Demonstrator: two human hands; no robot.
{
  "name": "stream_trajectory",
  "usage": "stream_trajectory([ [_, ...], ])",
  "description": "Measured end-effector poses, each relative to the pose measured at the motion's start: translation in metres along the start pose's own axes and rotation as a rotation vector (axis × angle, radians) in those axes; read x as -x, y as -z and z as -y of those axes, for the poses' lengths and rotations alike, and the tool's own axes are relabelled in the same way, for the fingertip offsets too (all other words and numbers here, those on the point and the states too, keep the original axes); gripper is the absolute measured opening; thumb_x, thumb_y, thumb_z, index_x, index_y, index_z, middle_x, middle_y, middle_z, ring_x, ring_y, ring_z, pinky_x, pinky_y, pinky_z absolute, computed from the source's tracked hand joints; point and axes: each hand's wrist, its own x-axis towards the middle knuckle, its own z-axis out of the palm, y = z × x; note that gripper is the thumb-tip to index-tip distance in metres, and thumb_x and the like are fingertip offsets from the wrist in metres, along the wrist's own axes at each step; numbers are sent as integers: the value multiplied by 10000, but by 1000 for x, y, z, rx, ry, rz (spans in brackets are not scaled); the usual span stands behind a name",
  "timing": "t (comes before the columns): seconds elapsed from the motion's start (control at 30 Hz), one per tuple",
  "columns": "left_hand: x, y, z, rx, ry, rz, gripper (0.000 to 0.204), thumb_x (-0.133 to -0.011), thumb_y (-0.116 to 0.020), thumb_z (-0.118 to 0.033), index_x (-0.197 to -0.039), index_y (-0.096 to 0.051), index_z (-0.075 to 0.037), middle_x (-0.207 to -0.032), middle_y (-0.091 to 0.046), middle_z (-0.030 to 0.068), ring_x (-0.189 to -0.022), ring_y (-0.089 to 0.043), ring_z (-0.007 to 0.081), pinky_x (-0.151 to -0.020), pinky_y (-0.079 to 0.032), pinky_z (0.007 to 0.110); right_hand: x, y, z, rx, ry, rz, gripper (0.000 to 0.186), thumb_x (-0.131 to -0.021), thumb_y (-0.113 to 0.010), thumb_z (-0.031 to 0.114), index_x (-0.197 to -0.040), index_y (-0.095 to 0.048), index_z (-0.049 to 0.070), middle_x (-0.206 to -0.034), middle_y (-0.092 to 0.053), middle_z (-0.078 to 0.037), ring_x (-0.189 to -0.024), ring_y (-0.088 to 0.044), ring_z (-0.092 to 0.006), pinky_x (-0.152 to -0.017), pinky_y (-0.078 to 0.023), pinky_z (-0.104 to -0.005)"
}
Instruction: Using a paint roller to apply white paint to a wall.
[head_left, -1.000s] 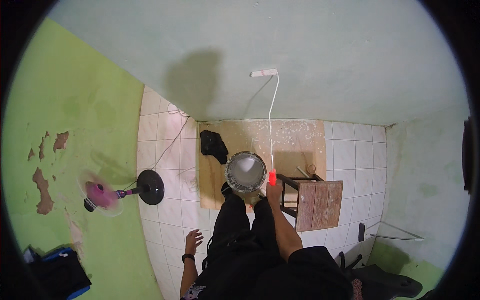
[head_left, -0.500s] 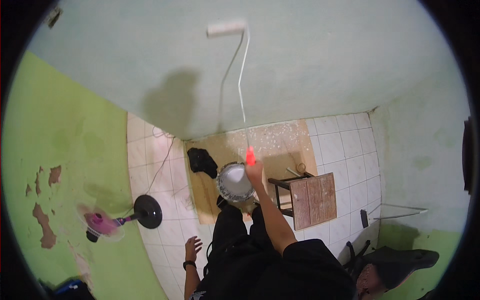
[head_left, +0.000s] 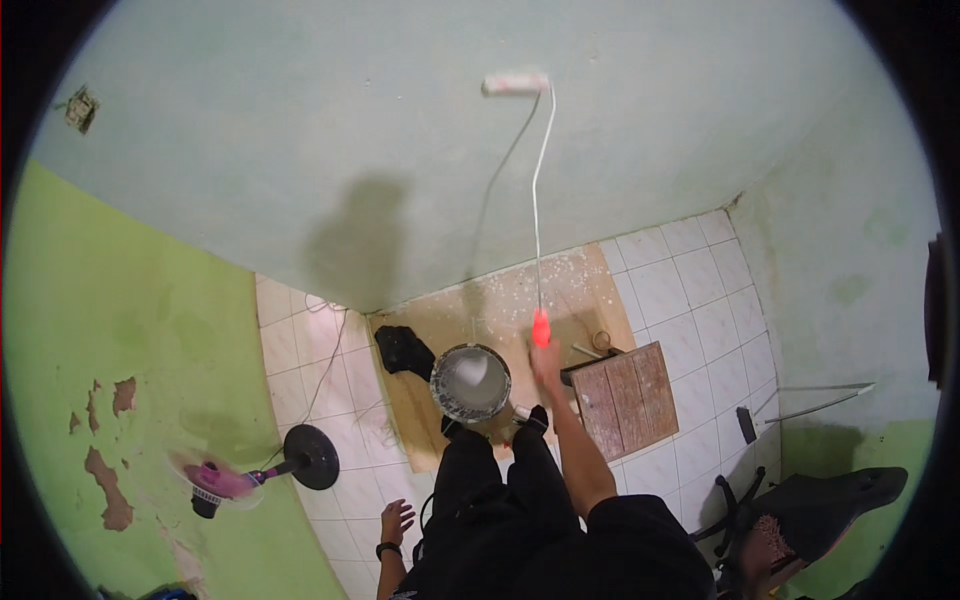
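Note:
My right hand (head_left: 546, 362) is closed round the orange handle of a long paint roller (head_left: 538, 200). Its pale roller head (head_left: 516, 85) lies against the whitish wall (head_left: 660, 130) in front of me. At my left side, my left hand (head_left: 397, 520) hangs in the air holding nothing, its fingers a little apart. Between my feet and the wall stands a round paint bucket (head_left: 470, 382) with a stained rim. Whitish paint shows inside it.
Paint-spotted brown board (head_left: 400, 430) covers the tiles under the bucket. A black cloth-like heap (head_left: 403, 350) lies left of it; a wooden stool (head_left: 626, 400) stands right. A pedestal fan (head_left: 310, 457) is by the green wall. An office chair (head_left: 800, 520) and a broom (head_left: 746, 425) are at right.
My right hand and the paint roller have moved to the right, the roller head slightly lower in view. The bucket's inside now shows more fully. My view has shifted a little.

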Motion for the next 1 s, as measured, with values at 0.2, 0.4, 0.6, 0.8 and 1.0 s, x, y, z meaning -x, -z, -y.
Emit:
stream_trajectory([
  [0.2, -7, -31, -19, -60, -53, 43, 381, -917, -454, -335, -1192, -492, -74, -1070, -614, 123, -904, -619, 231, -742, -493, 364, -74, 46, 158, -106, 263, 29, 197, -748, -600, 141, -616, -531, 12, -505, -502, -27, -415, -464, -103, -384, -347, -284],
  [0.4, 6, -44, -26, -72, -87, 19, 388, -923, -450, -342, -1192, -495, -67, -1066, -618, 127, -898, -621, 233, -742, -496, 370, -101, 46, 126, -67, 252, 107, 178, -751, -586, 137, -640, -534, 8, -502, -512, -45, -426, -487, -135, -410, -361, -315],
  [0.6, 26, -60, -16, -76, -3, 5, 370, -907, -464, -316, -1185, -493, -75, -1066, -610, 100, -895, -603, 201, -731, -493, 347, -49, 64, -105, 134, -32, 72, 183, -730, -604, 145, -685, -551, -25, -556, -538, -60, -490, -526, -163, -464, -401, -344],
  [0.8, 40, -63, 11, -109, 19, -20, 389, -924, -434, -349, -1188, -502, -72, -1074, -617, 124, -884, -633, 221, -705, -504, 341, -55, 61, -102, 131, -8, 81, 193, -720, -634, 159, -689, -555, -15, -548, -523, -49, -479, -504, -150, -463, -394, -339],
  [1.0, 43, -71, 18, -142, 65, -39, 375, -919, -427, -333, -1186, -503, -81, -1070, -617, 121, -863, -631, 209, -699, -504, 332, -119, 26, 44, -81, 385, 15, 190, -762, -614, 136, -644, -532, 12, -545, -506, -8, -492, -478, -94, -431, -359, -293],
])
